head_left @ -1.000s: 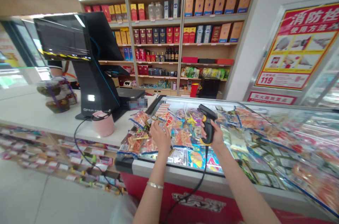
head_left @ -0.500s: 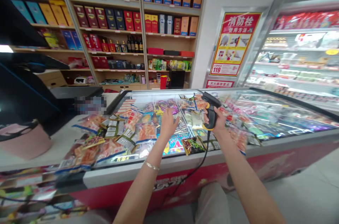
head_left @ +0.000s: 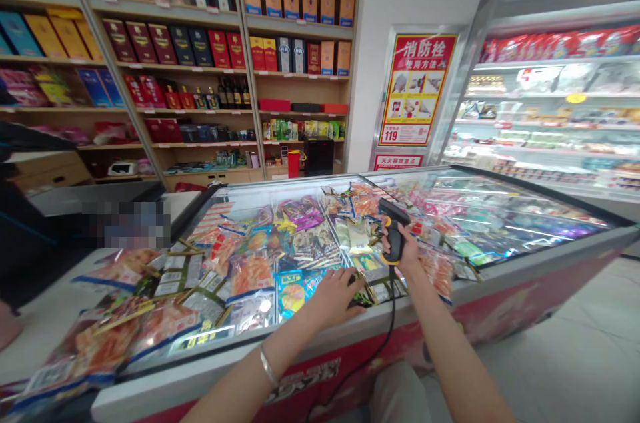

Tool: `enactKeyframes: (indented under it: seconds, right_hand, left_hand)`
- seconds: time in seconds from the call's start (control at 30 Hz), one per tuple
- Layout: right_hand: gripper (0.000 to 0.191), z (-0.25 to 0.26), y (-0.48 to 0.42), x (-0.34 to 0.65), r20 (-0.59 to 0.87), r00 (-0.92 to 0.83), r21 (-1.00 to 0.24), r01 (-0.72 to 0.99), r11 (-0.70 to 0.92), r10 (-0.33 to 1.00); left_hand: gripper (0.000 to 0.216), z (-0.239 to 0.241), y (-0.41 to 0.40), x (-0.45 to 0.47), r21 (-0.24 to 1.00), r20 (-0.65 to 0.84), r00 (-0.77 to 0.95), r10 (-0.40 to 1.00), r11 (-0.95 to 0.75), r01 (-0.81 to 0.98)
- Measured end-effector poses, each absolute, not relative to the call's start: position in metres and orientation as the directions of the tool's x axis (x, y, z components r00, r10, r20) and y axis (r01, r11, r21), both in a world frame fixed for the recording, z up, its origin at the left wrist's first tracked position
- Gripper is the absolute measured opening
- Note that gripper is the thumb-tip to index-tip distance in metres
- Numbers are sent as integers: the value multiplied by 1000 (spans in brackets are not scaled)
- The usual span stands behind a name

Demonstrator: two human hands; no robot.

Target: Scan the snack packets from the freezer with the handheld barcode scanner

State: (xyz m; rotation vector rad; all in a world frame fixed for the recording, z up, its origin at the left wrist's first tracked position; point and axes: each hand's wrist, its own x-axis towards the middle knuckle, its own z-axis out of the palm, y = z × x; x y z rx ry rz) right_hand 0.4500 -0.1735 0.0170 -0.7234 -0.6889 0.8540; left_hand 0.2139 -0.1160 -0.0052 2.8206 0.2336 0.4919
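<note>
In my right hand [head_left: 407, 246] is a black and yellow barcode scanner [head_left: 394, 236], held upright by its handle above the freezer's glass top, its cord hanging over the front edge. My left hand [head_left: 336, 296], with a silver bracelet at the wrist, reaches over a dark snack packet [head_left: 367, 293] near the front rim. Its fingers are spread on or just over that packet and partly hide it. Left of this hand lie a blue packet [head_left: 290, 293] and a clear packet with orange-red food [head_left: 253, 273]. More packets are spread across the glass beneath the scanner.
The chest freezer [head_left: 565, 256] extends to the right. Several packets overlap on the left counter [head_left: 45, 303], beside dark equipment [head_left: 30, 229]. Behind stand shelves [head_left: 200, 123] of boxes and bottles, a red wall poster [head_left: 419, 89] and a lit refrigerated display [head_left: 550, 96].
My left hand has come back from the middle of the freezer top, toward the front rim and the dark packet. My right hand still holds the scanner. The view has shifted to the right.
</note>
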Motion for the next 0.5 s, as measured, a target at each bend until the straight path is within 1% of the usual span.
enactKeyframes:
  seconds: [0.1,0.17,0.23,0.3,0.33,0.37,0.5]
  right_hand:
    - [32,10,-169,451,232,469,-786,-426,449,852]
    - [33,6,-167,452,222,454,-788,-438,434,863]
    - [33,4,-165,452,211,443,-790,-448,419,871]
    - [34,3,-164,453,203,435,-792,-454,408,877]
    - [34,2,-164,453,200,432,-793,-456,405,879]
    - [35,3,-164,453,200,430,-793,-456,403,880]
    - [34,6,-166,452,224,430,-793,-441,420,875]
  left_hand:
    - [53,-17,-109,225,239,330,913,239,-957,164]
    - [48,-21,-97,240,266,360,884,299,-941,210]
    - [41,-23,-81,261,400,404,824,397,-887,230]
    - [33,-22,-63,284,562,436,746,504,-800,212]
    - [30,-21,-55,294,620,445,708,549,-759,198]
    - [27,-19,-47,304,661,452,675,584,-727,187]
    - [20,-12,-21,328,750,477,574,665,-649,129]
